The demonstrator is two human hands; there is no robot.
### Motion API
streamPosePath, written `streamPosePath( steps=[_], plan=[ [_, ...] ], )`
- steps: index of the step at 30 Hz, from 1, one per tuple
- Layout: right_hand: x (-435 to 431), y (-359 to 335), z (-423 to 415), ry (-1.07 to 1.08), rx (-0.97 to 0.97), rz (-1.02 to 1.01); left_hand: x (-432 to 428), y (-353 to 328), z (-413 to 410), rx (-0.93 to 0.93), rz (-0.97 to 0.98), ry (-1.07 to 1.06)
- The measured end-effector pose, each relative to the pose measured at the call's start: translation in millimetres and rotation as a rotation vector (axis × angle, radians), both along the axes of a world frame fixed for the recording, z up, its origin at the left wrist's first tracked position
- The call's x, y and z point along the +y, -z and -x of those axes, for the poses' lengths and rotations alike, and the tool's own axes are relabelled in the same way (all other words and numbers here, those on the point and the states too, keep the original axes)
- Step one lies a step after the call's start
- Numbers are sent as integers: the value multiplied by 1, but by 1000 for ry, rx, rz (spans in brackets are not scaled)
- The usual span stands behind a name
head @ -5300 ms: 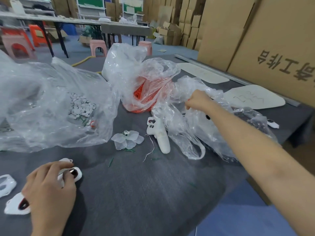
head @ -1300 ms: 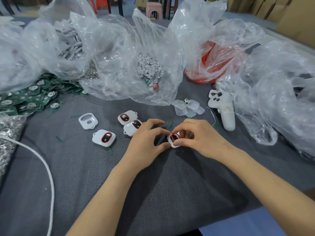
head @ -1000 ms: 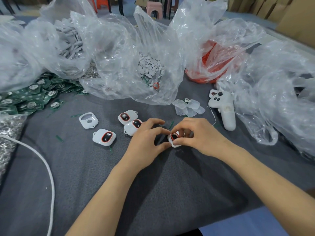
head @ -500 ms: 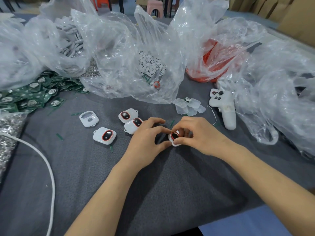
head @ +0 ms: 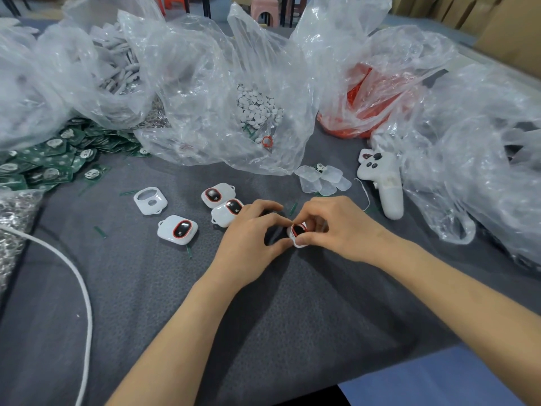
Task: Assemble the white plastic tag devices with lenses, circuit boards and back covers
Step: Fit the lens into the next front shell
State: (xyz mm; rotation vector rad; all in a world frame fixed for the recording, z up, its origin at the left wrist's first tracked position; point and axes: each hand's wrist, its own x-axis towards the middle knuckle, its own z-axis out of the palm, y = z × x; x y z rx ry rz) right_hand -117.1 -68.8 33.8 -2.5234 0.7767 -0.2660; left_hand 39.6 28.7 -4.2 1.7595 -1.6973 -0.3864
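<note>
Both hands — left (head: 251, 235), right (head: 336, 227) — pinch one white tag (head: 298, 234) between curled fingertips above the grey table (head: 263, 317).

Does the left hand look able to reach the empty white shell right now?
Probably, once freed: the left hand pinches the tag, yet the empty white shell lies uncovered on open cloth to its left.

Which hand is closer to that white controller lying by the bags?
Right. The right hand sits just left of the controller; the left hand is farther left. Both pinch the tag device.
</note>
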Motion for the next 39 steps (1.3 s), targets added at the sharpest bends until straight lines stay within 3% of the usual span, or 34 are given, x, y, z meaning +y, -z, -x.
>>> streamPosePath(
  steps=[17, 27, 39],
  plan=[
    [-3, -12, -9, 19, 98, -169, -10, 4, 8, 80, -34, -131],
    [-3, -15, -12, -7, 139, -133, -19, -5, 7, 202, -136, -119],
    [-5, 8, 3, 65, -105, -314, -21, -1, 17, 138, -111, -225]
  ],
)
